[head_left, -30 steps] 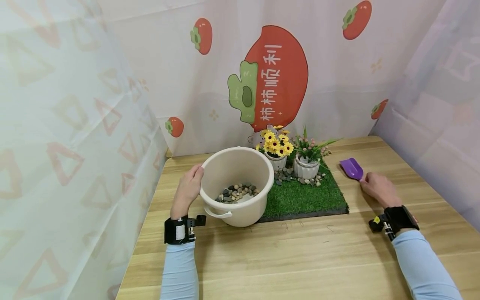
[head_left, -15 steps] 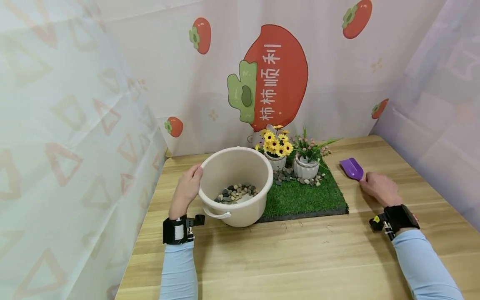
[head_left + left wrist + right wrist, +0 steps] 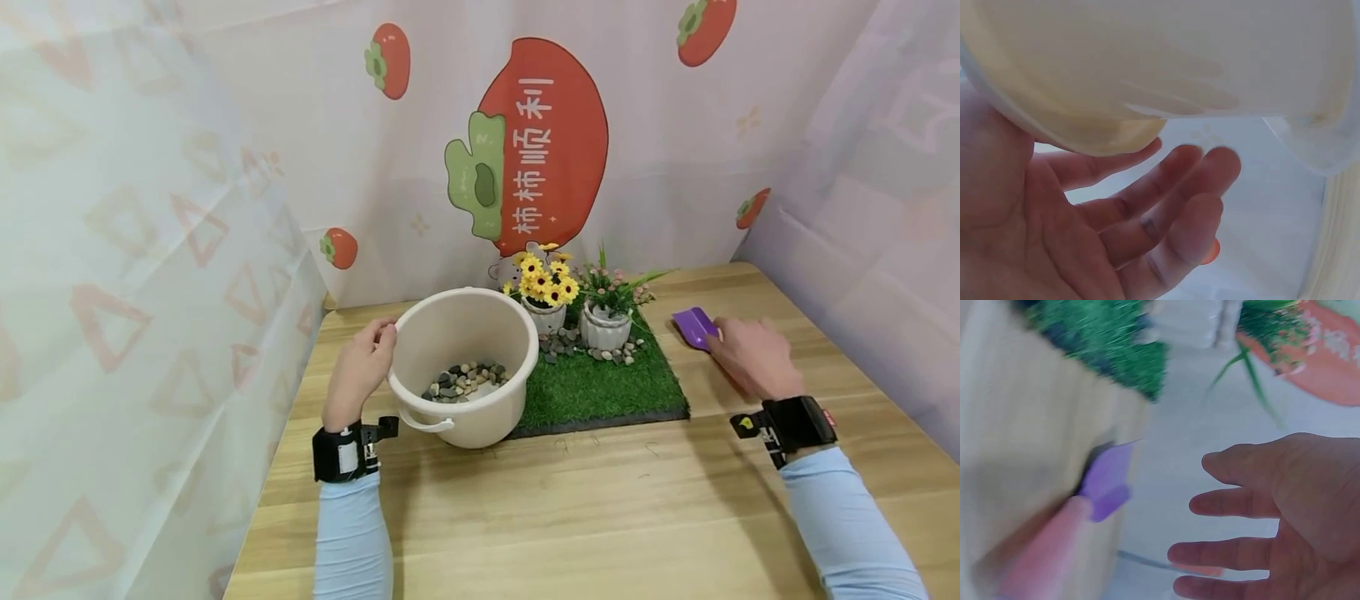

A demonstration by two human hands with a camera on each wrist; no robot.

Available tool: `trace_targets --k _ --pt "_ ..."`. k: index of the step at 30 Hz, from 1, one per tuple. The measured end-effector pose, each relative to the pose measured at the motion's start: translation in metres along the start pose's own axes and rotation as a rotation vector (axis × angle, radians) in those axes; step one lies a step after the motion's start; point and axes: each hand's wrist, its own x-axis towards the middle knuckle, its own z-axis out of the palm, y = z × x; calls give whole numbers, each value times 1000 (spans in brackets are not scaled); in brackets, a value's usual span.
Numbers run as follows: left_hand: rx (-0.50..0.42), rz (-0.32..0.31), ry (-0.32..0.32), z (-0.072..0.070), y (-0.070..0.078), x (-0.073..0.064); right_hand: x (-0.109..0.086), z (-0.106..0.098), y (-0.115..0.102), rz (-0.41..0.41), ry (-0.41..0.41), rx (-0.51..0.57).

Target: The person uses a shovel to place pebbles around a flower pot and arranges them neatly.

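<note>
A cream bucket (image 3: pixel 491 421) stands on the left half of the table, pebbles (image 3: pixel 467 382) on its bottom. My left hand (image 3: pixel 358 371) is at its left rim; in the left wrist view the fingers (image 3: pixel 1166 219) are loosely spread and apart from the wall, while the base of the hand meets the rim. On the right lies a small shovel with a purple blade (image 3: pixel 693 327) and a pink handle (image 3: pixel 1044 550). Over that handle hovers my right hand (image 3: pixel 756 357). Its fingers (image 3: pixel 1222 556) are straight and hold nothing in the right wrist view.
Behind and right of the bucket is an artificial grass mat (image 3: pixel 600 392). It bears a pot of yellow flowers (image 3: pixel 546 318), a pot of pink flowers (image 3: pixel 606 329) and scattered pebbles. The wooden table (image 3: pixel 562 517) meets a printed curtain (image 3: pixel 420 183) at the back.
My right hand has let go of the shovel's handle and risen above it. The left hand's fingers have loosened at the bucket's rim. The head view has shifted slightly.
</note>
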Motion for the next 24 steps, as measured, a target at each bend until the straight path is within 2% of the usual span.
trace_targets --k 5,12,16,20,24 --pt "-18 12 10 -6 6 -3 0 -20 -22 -10 86 -25" --pt "7 31 -18 -13 12 -10 -2 -36 -58 -125 235 -15" --pt "10 32 -16 -16 15 -13 -4 -41 -78 -193 259 -14" --pt "10 33 2 -21 17 -16 -7 -47 -98 -245 246 -12" --pt "20 48 19 -24 19 -20 -6 -49 -118 -291 202 33"
